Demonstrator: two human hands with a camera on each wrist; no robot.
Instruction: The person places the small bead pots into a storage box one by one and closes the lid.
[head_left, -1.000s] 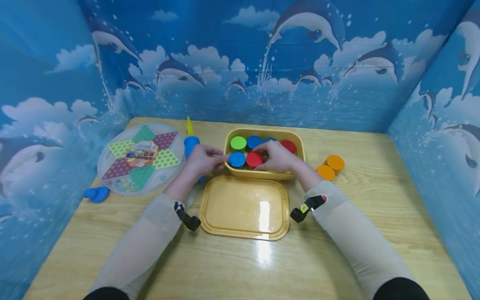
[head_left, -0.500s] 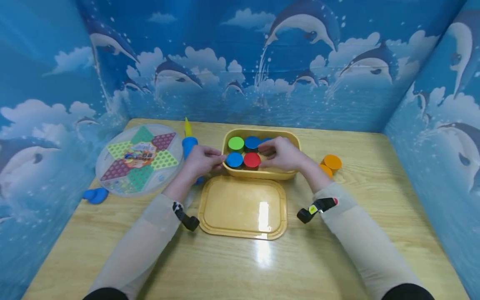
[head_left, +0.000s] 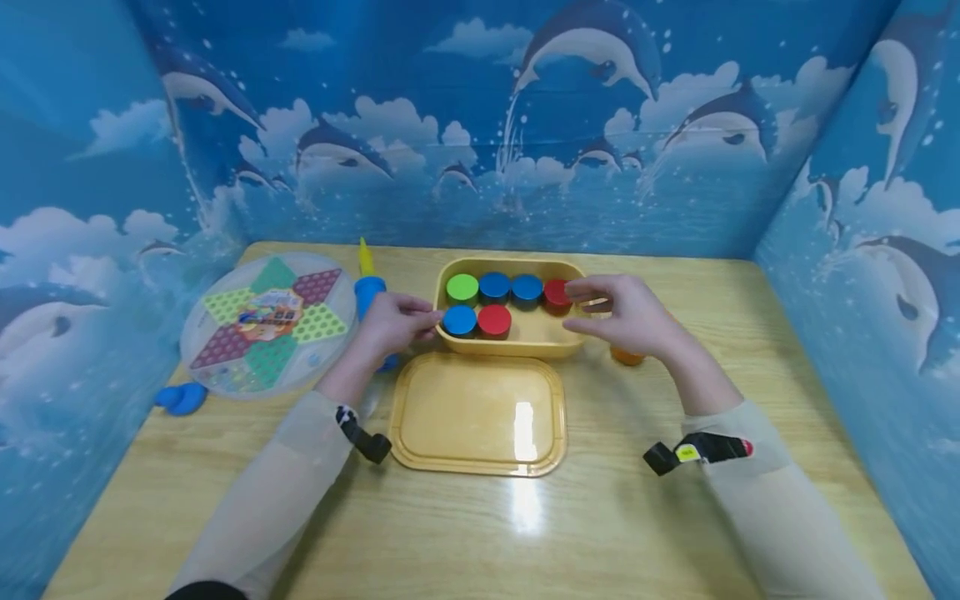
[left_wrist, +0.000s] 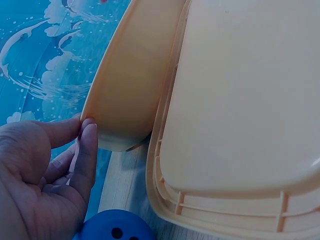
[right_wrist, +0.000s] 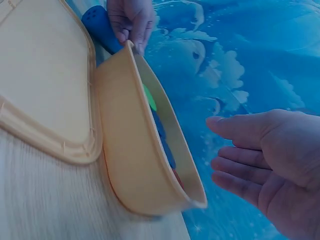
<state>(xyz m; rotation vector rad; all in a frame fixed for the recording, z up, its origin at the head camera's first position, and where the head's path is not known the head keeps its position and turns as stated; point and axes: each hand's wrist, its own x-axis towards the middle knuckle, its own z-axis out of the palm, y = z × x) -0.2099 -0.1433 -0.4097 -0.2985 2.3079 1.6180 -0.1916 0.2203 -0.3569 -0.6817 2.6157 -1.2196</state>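
A yellow plastic box (head_left: 517, 347) stands at the back middle of the table. Inside it sit several round tubs, among them a green-lidded tub (head_left: 462, 288), a blue-lidded tub (head_left: 460, 320) and a red-lidded tub (head_left: 494, 320). My left hand (head_left: 393, 325) pinches the box's left rim between thumb and fingers, as the left wrist view shows close up. Over the box's right end hovers my right hand (head_left: 630, 312), fingers extended and apart from the thumb, holding nothing. An orange tub (head_left: 627, 357) peeks out below it; the other orange one is hidden behind the hand.
A yellow lid (head_left: 480, 417) lies in front of the box. To the left are a round Chinese checkers board (head_left: 270, 321), a blue toy (head_left: 369, 292) with a yellow tip and a small blue object (head_left: 182, 398). Dolphin-printed curtains (head_left: 450, 117) enclose the table.
My right hand has left the red tub in the box's front row and moved right, over the box's right end towards the orange tubs. The left hand keeps its grip on the rim.
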